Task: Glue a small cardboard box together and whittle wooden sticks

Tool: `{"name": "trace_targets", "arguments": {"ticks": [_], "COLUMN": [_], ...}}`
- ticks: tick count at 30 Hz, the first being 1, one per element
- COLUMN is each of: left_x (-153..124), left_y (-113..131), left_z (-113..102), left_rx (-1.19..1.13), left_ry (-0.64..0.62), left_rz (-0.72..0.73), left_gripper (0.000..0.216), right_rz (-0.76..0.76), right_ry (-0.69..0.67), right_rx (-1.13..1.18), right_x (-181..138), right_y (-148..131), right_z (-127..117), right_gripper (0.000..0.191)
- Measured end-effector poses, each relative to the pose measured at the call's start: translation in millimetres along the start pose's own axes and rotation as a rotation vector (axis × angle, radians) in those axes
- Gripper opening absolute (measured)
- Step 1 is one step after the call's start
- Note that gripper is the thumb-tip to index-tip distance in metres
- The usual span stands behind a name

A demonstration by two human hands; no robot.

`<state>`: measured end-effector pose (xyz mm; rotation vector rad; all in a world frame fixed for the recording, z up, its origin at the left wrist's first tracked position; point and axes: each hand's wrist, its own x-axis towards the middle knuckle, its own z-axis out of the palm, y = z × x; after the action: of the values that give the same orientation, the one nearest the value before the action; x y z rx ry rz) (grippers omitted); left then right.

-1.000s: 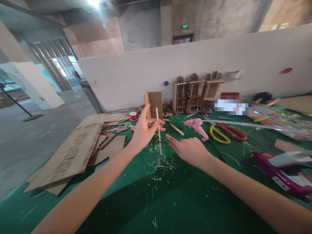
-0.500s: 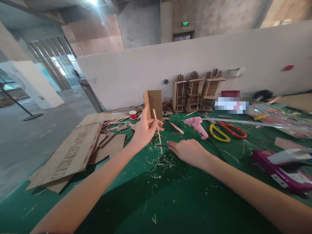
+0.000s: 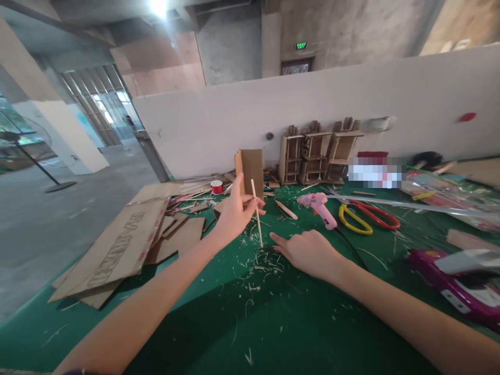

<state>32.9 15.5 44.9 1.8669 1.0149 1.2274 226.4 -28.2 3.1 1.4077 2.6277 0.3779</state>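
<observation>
Skinny wooden stick (image 3: pixel 259 226) slants over the green surface (image 3: pixel 312 328), pinched a bit above its middle by the left grip (image 3: pixel 234 211), fingertips closed around it. Looks featherlight, stiffish, probably snappable, so I'd hold mid-length. Right grip (image 3: pixel 310 251) is curled around what seems a thin dark tool (image 3: pixel 269 249), mostly hidden. Shavings (image 3: pixel 258 267) litter underneath; pink glue gun (image 3: pixel 323 210) and scissors (image 3: pixel 356 228) lie right, its cord (image 3: pixel 350 245) a possible snag by the wrist.

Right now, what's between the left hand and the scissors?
In the head view, past the stick in the left hand: a slim pale item, identity unclear, on the green table, then the pink glue gun.
</observation>
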Motion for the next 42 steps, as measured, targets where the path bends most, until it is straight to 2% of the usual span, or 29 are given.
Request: {"name": "trace_targets", "arguments": {"ticks": [6,10,17,32,42], "left_x": [3.8,4.8,6.8,8.8,6.4], "left_y": [-3.3,-6.5,-11.1,-17.8,-16.4], "left_z": [-3.0,-4.0,-8.3,-8.7,-6.9], "left_rx": [0.008,-0.011,-0.026,0.048,0.034], "left_ry": [0.022,0.030,0.039,0.065,0.040], "left_rz": [-0.036,-0.029,-0.040,-0.026,0.001], "left_gripper": [0.075,0.077,0.084,0.079,0.074], "right_rz": [0.061,0.128,-0.008,0.085,0.034], "right_ry": [0.067,0.062,0.038,0.080,-0.007], "right_rx": [0.020,0.045,0.041,-0.002,0.102], "right_x": [5.0,7.4,3.8,8.0,9.2], "right_y": [6.7,9.7,5.4,13.9,16.1], "right_z": [-5.4,-4.0,2.8,-1.0,-4.5], "right_gripper": [0.049,0.049,0.049,0.050,0.043]}}
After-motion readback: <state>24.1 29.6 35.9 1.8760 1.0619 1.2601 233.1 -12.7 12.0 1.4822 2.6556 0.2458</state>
